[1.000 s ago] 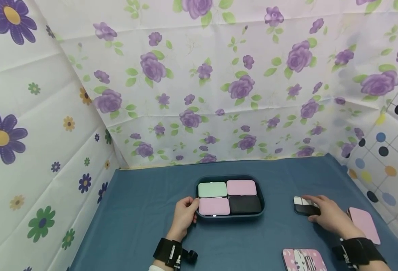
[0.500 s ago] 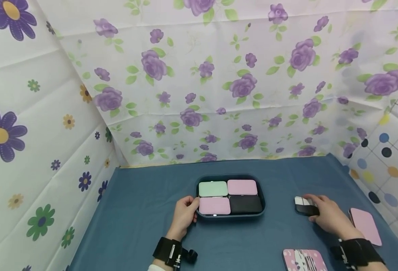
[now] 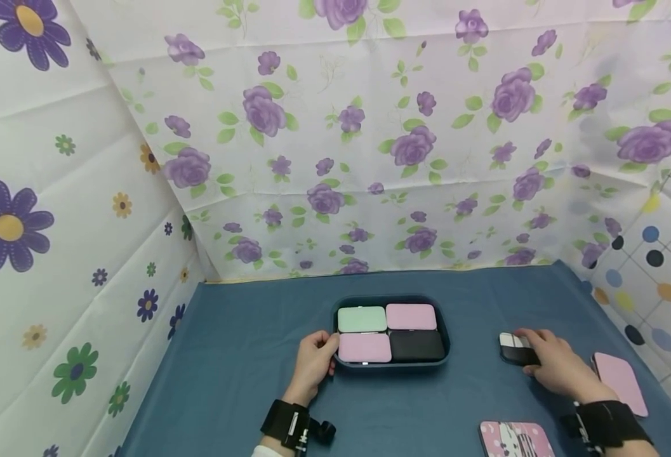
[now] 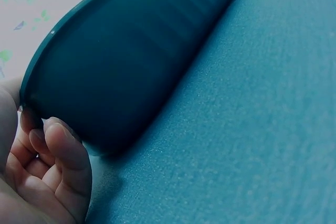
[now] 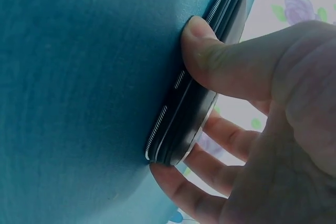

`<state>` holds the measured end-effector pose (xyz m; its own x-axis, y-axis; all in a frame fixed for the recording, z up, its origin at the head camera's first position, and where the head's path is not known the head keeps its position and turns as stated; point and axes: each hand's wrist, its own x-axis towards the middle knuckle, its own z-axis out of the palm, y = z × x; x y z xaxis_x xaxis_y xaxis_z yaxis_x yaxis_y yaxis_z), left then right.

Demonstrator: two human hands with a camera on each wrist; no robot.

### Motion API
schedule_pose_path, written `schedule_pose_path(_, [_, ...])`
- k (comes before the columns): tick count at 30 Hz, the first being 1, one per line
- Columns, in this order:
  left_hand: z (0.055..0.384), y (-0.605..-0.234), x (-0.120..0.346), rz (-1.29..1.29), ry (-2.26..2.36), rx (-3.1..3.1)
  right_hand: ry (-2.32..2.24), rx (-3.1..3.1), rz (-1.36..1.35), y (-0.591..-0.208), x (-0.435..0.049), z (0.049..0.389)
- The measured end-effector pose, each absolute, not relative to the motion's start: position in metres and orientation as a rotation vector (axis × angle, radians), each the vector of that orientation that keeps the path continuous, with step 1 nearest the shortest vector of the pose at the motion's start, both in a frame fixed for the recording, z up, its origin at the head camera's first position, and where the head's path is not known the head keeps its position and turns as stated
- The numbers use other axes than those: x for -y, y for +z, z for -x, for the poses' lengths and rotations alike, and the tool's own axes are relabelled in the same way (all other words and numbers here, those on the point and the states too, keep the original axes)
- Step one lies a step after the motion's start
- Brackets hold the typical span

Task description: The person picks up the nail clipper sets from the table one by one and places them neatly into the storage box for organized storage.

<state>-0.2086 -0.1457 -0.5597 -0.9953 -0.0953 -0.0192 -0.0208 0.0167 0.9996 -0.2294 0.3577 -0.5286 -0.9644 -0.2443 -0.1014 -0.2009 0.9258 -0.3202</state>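
Observation:
In the head view my left hand [image 3: 312, 360] pinches the left rim of a dark blue tray [image 3: 395, 366]. The left wrist view shows its fingers curled at the outside wall of the tray [image 4: 121, 51]. Inside lie a green flat case [image 3: 361, 319], a pink case [image 3: 411, 317], another pink case [image 3: 365, 348] and a black case [image 3: 418, 346]. To the right, my right hand [image 3: 558, 366] holds a black-and-white case [image 3: 517, 354] by its edges. The right wrist view shows the layered, ridged edge of the case [image 5: 181, 116] between thumb and fingers, close to the cloth.
A pink case [image 3: 622, 384] lies beside the right forearm. Nearer the front edge is a pink case with a cartoon print [image 3: 516, 439], partly cut off by the frame. Blue cloth [image 3: 244, 330] covers the table, and flowered sheets [image 3: 289, 158] stand behind and at the sides.
Both hands, the tray and the cases keep their places. The head view has shifted only slightly.

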Motion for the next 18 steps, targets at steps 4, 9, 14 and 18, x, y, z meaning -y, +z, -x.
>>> schedule_pose_path(4, [0.208, -0.559, 0.146, -0.128, -2.179, 2.198, -0.512, -2.933, 0.355, -0.528, -0.361, 0.231])
schedule_pose_path(9, [0.208, -0.559, 0.148, -0.104, -2.175, 2.203, -0.54, -2.902, 0.342, -0.522, -0.366, 0.237])
schedule_pose_path(14, [0.208, -0.56, 0.148, -0.091, -2.167, 2.205, -0.486, -2.919, 0.321, -0.523, -0.367, 0.241])
schedule_pose_path(18, [0.208, -0.56, 0.148, -0.083, -2.166, 2.206, -0.491, -2.939, 0.297, -0.523, -0.366, 0.24])
